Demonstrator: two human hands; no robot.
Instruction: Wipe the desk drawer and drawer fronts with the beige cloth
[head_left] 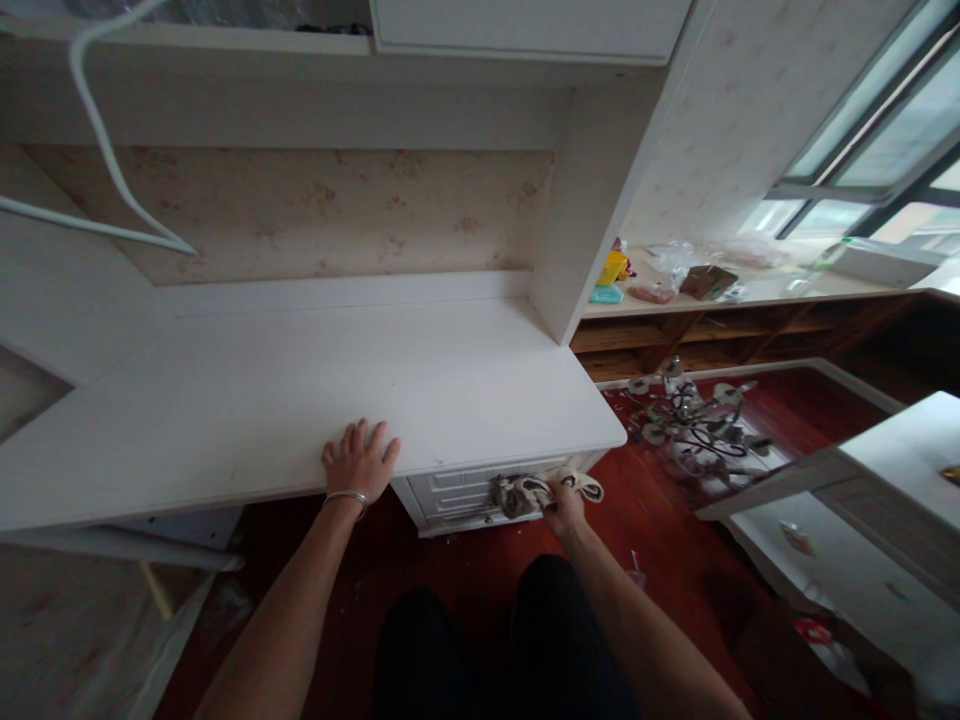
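My left hand [361, 460] lies flat on the front edge of the white desk [300, 390], fingers spread, with a bracelet round the wrist. Bunched in my right hand [564, 508] is a patterned cloth [525, 492], beige with dark marks. The hand and cloth are just below the desk's right front edge, before the white drawer cabinet [442, 500]. Part of the cabinet's front is hidden by the cloth; whether they touch I cannot tell.
A chandelier [697, 425] lies on the red wooden floor [645, 520] at the right. Plastic bags and a small box [707, 282] sit on the windowsill counter. A white cabinet [892, 490] stands at the far right. A white cable [105, 150] hangs at upper left.
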